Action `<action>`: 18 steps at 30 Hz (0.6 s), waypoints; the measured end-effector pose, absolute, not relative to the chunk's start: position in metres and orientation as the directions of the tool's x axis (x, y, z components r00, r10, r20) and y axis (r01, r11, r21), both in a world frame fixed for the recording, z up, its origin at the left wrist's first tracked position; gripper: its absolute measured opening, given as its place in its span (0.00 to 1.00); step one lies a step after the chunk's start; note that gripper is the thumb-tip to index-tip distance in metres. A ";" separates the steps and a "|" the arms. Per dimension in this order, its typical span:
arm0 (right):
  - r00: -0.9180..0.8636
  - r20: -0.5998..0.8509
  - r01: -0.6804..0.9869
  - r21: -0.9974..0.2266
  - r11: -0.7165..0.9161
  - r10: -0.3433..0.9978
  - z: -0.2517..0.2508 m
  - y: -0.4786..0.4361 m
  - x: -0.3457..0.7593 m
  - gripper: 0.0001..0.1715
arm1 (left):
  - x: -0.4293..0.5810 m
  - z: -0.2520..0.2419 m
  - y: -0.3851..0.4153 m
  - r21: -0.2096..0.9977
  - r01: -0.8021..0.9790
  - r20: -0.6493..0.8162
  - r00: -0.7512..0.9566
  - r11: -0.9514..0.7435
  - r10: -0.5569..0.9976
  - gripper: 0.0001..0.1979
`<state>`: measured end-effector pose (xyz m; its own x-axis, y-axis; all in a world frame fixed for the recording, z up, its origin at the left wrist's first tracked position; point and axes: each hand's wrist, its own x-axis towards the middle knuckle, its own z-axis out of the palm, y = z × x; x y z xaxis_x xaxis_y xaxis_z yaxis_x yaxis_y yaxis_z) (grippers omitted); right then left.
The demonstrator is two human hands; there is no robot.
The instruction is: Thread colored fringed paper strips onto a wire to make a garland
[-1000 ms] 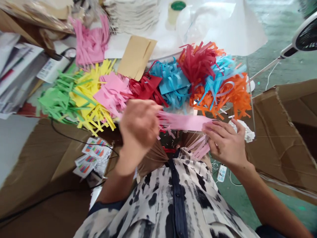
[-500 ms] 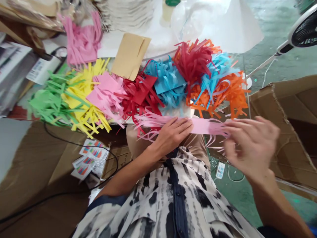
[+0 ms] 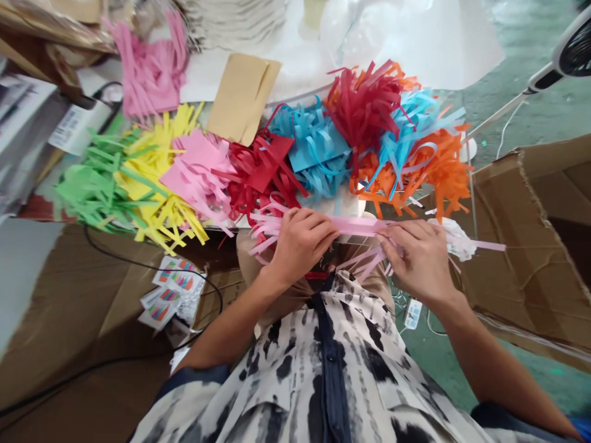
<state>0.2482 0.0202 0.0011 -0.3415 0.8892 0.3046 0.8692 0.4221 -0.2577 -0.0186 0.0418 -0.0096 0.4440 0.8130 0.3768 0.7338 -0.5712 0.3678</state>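
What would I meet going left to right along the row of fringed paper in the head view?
Green bunch, yellow bunch, pink bunch, front red bunch, blue bunch beside it, orange bunch at the right end.

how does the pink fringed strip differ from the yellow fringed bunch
Pose: the pink strip runs sideways between the left hand and the right hand; the yellow bunch lies spread in a loose pile.
Contact: both hands are on the pink strip; neither touches the yellow bunch.
Both have thin, loose strands.
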 end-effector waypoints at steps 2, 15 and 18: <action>-0.316 0.236 0.891 -0.260 0.373 0.919 0.004 0.025 0.246 0.15 | -0.019 -0.007 0.043 0.404 0.739 0.344 0.423 -0.539 0.838 0.10; -0.236 0.064 0.968 -0.069 0.240 0.970 0.010 0.042 0.228 0.17 | -0.009 -0.007 0.054 0.299 0.883 0.244 0.296 -0.362 0.924 0.12; -0.228 0.073 0.970 -0.074 0.233 0.971 0.008 0.043 0.228 0.18 | -0.009 -0.008 0.055 0.301 0.878 0.251 0.304 -0.372 0.919 0.11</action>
<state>0.2278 0.0430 0.0078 -0.2278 0.9710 0.0727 0.9697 0.2330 -0.0736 -0.0091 0.0551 -0.0080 0.3041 0.9191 0.2507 0.8780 -0.3725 0.3006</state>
